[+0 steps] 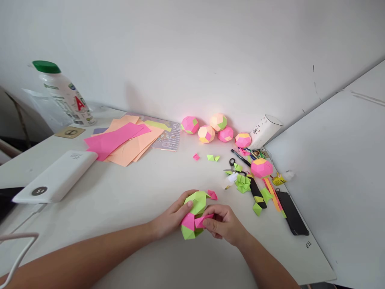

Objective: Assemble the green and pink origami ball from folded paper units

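Observation:
A partly built paper ball (195, 208) of green and pink folded pieces rests on the white table (126, 196) in front of me. My left hand (173, 216) grips its left side, thumb on a green face. My right hand (224, 222) pinches a pink folded paper piece (203, 220) against the ball's lower right. A loose pink piece (212, 194) lies just behind the ball.
Several finished paper balls (206, 134) sit by the wall, another (261, 167) near scissors (236, 171), green folded pieces (243, 184), pens and a black phone (292, 212). Pink and orange paper sheets (126, 142), a white power bank (57, 176), a bottle (64, 94) and a white box (264, 130) stand around.

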Demonstrator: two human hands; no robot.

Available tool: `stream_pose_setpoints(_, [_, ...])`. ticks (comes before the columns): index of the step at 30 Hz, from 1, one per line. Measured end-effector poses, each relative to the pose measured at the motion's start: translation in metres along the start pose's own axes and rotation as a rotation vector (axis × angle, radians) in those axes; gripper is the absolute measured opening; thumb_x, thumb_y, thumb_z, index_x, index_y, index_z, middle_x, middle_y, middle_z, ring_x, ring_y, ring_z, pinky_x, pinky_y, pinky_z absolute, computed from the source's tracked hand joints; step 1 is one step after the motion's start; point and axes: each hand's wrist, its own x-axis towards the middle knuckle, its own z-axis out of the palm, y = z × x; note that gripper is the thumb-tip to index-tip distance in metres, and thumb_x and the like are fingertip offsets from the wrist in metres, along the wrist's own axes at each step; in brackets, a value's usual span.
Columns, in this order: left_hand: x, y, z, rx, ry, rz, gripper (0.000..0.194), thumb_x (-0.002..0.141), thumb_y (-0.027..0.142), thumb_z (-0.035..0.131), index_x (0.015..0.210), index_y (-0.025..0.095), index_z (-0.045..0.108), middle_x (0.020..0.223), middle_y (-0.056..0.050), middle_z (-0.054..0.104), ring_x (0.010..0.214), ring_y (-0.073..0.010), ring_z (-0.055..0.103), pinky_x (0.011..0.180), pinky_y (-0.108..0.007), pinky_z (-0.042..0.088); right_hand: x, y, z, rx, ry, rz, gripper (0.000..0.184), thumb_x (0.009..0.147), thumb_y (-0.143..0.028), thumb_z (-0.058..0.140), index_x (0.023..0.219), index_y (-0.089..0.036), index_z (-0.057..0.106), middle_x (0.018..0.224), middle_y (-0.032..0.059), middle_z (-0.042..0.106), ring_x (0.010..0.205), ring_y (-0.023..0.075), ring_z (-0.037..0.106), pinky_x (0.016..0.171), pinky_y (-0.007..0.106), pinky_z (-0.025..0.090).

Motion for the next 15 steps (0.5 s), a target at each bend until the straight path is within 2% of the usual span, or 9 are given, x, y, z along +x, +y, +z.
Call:
stream_pose_setpoints(10, [0.0,0.0007,0.0007,-0.001,0.003,0.004,0.05,0.091,0.055,0.038,0.131,0.024,0.034,0.12,-0.01,0.058,0.109,-0.0269,0.056,0.092,-0.042,0.045,0.0001,-0.0019,0.0018,-0.101,-0.019,-0.1,0.016,0.075,-0.033,0.074,0.079,-0.018,0.071,0.066,-0.0022,0.053,0.043,0.0039,0.039,0.037,0.02,0.029])
stream_pose_setpoints(15, [0.0001,0.0021,0.001,-0.003,0.01,0.011,0.05,0.091,0.054,0.037,0.13,0.024,0.034,0.118,-0.01,0.059,0.107,-0.0268,0.056,0.092,-0.042,0.045,-0.0007,-0.0048,0.0033,-0.112,0.003,-0.068,0.019,0.073,-0.037,0.075,0.077,-0.018,0.071,0.065,-0.0021,0.053,0.043,0.0047,0.039,0.036,0.021,0.029])
